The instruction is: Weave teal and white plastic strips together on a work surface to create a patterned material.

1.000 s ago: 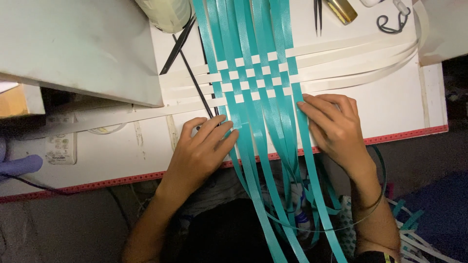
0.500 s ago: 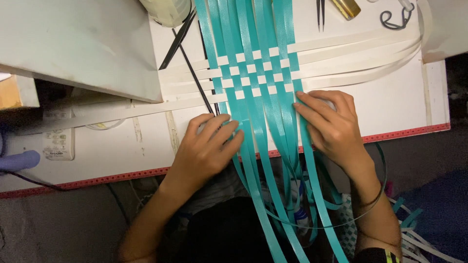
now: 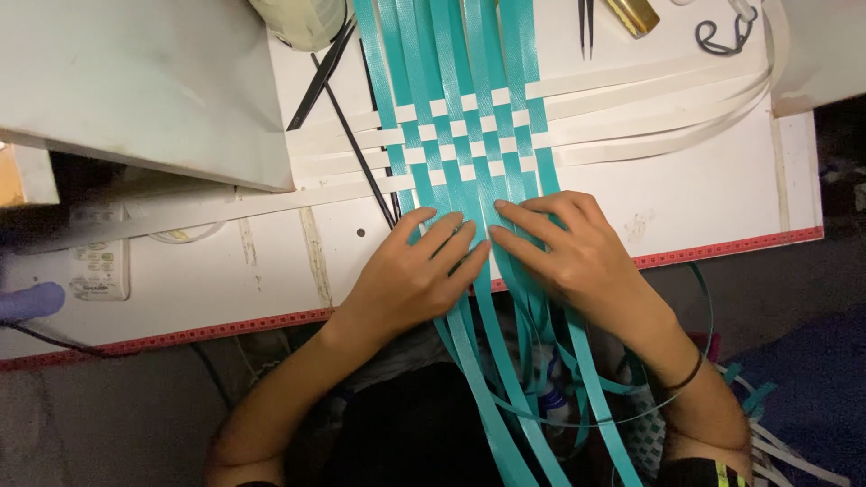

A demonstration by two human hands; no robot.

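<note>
i see the teal strips [image 3: 456,99] running lengthwise down the white table [image 3: 722,198], side by side, from the far edge toward me and off the near edge, where their loose ends hang down past the red-trimmed rim into my lap. they look flat, glossy and faintly textured. three white strips [image 3: 631,99] cross them sideways, passing over and under in a checkered patch that sits in the middle of the table, just beyond my fingertips. the white ends curve off to the right.

my left hand [image 3: 410,275] lies flat and open on the teal strips below the woven patch, fingers spread and pressing down, gripping nothing. my right hand [image 3: 577,257] lies flat just beside it, fingers also extended on the strips, the two sets of fingertips almost meeting. a thin black rod [image 3: 356,149] lies slanted on the table left of the weave.
</note>
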